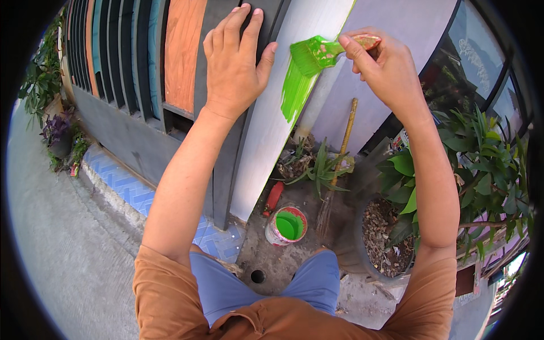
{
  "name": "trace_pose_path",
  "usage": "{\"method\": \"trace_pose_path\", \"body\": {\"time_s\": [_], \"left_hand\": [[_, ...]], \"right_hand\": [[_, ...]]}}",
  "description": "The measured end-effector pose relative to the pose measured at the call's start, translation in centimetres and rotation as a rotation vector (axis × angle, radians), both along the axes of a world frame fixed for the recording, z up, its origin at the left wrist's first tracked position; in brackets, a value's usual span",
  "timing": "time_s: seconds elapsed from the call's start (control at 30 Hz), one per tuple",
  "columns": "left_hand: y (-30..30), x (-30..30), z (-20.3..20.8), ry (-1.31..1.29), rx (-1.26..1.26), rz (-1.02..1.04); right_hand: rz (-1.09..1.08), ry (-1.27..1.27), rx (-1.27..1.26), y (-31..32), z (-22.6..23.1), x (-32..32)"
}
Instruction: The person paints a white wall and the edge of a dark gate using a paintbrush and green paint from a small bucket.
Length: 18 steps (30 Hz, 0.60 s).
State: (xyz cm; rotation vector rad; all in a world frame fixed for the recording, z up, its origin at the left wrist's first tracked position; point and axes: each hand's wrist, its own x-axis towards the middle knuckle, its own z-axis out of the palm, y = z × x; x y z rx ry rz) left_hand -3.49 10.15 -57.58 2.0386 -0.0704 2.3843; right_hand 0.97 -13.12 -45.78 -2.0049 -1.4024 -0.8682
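Paintbrush (pixel 324 52): upper ctr. of frame, bristles (pixel 305 58) on white panel (pixel 258 150); our R grip (pixel 391 68) wraps its handle (pixel 368 41), L grip (pixel 238 68) spread, empty, by dark post (pixel 226 175). We'd best stroke lightly, lengthwise.

head camera: sat on the person's head, left lens of a fisheye pair | faced steeply down and forward | near: brown shirt (pixel 294 317) spanned the mid lower edge | far: left hand (pixel 235 68) and right hand (pixel 388 68) showed high up | left: pavement (pixel 62 238) curved along the rim | right: leafy plant (pixel 481 150) stood toward it
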Motion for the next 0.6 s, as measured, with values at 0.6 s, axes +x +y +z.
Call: {"method": "trace_pose_path", "body": {"time_s": [0.6], "left_hand": [[2.0,-0.8,0.4,0.01,0.013,-0.113]], "right_hand": [[-0.288,-1.015,-0.459,2.3,-5.2,-3.9]]}}
